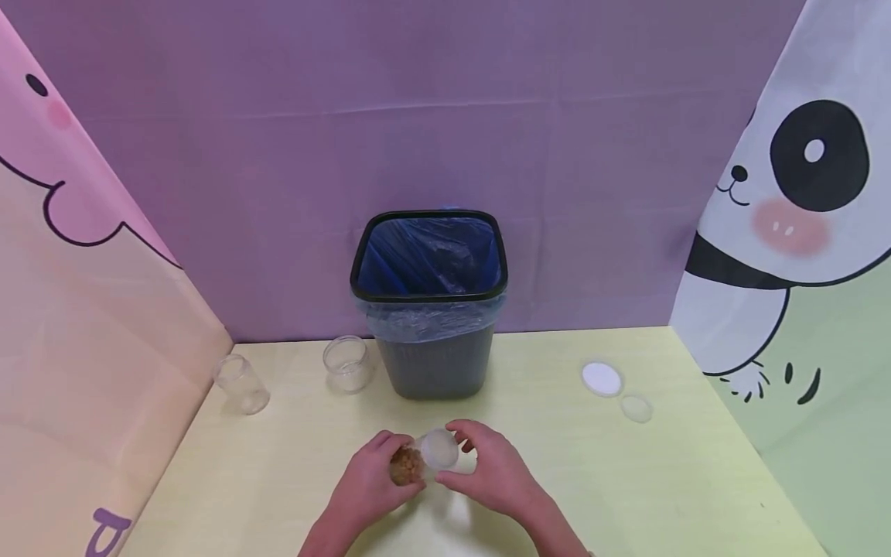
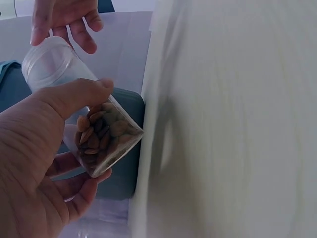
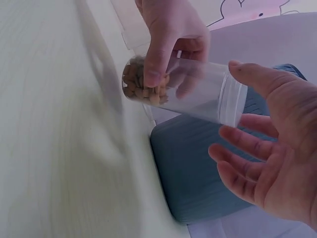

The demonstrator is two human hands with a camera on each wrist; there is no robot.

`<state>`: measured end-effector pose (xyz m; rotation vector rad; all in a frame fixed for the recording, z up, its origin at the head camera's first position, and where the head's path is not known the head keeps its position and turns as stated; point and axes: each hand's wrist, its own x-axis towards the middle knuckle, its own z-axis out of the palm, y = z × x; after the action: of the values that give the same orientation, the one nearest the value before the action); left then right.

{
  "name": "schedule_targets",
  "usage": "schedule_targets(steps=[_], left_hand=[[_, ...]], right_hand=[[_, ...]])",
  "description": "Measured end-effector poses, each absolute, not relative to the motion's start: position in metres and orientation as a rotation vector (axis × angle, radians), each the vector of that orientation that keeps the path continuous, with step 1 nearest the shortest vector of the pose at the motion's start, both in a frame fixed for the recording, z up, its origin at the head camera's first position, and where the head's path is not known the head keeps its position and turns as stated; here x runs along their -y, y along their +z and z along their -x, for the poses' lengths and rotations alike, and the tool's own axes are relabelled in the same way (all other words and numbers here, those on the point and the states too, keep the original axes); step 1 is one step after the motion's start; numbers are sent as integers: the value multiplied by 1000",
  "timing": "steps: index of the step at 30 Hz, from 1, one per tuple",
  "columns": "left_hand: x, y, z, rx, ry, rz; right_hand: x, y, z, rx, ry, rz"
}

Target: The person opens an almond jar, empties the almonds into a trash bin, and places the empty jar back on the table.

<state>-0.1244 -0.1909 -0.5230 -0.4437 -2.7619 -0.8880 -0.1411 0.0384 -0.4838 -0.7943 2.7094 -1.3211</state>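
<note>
Counting by size: one dark grey waste bin (image 1: 437, 363), three clear plastic jars and two round lids on the pale yellow table (image 1: 682, 464).

Lined with a blue plastic bag, the bin stands at twelve o'clock from the hands; nothing can be made out in the bag. Two empty jars sit upright at ten o'clock: one (image 1: 346, 363) just beside the bin, the other (image 1: 241, 383) near the pink wall. A white lid (image 1: 602, 378) and a smaller clear lid (image 1: 636, 408) lie close together at two o'clock.

Held over the table's near middle, the third jar (image 1: 425, 456) is tilted on its side, brown almond-like nuts (image 2: 101, 136) heaped at its base.

Thumb and curled fingers of the left hand (image 1: 372, 481) grip the jar's nut-filled end. With fingers spread and relaxed, the right hand (image 1: 487, 468) is at the jar's capped end (image 3: 233, 101), clasping nothing.
</note>
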Motion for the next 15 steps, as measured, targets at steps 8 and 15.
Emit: schedule_targets(steps=[8,15], left_hand=[[189,-516,126,2685,-773,491],[190,-510,126,2609,-713,525]], right_hand=[[-36,-484,144,-2813,-1365,897],[-42,-481,145,-2645,-1612,833]])
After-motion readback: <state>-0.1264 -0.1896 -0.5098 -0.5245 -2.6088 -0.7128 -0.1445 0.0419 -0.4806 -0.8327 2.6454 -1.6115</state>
